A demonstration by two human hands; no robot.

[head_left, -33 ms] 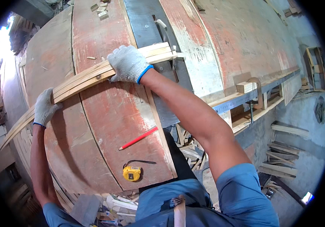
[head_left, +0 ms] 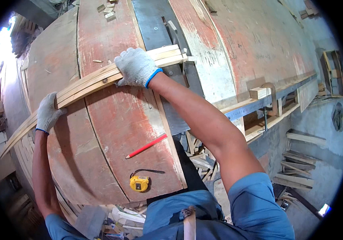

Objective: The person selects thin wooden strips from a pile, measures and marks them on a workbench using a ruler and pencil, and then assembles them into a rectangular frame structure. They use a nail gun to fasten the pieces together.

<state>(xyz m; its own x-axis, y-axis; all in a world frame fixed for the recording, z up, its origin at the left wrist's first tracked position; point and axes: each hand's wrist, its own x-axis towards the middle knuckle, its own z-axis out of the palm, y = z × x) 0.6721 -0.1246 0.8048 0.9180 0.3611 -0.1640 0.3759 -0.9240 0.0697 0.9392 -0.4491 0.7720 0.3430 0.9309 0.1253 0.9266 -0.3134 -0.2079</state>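
Note:
A bundle of long, pale wooden strips (head_left: 87,85) lies slantwise over the worn red-brown worktable (head_left: 111,124). My left hand (head_left: 48,113), in a white knit glove with a blue cuff, is closed round the bundle toward its left part. Nearer the right end, my right hand (head_left: 136,68), gloved alike, wraps over the top of the strips, its thumb on the near side. The strips' right ends rest by a dark metal plate (head_left: 153,28) set in the table, close to a slotted opening. A red pencil (head_left: 146,146) and a yellow tape measure (head_left: 139,183) lie nearer to me.
At the right, a C-clamp (head_left: 274,100) stands by a wood block (head_left: 260,93) on the table edge, along which a metal ruler (head_left: 245,111) runs. Small wood offcuts (head_left: 110,16) lie at the far side. Scrap wood (head_left: 299,176) is stacked on the floor to the right.

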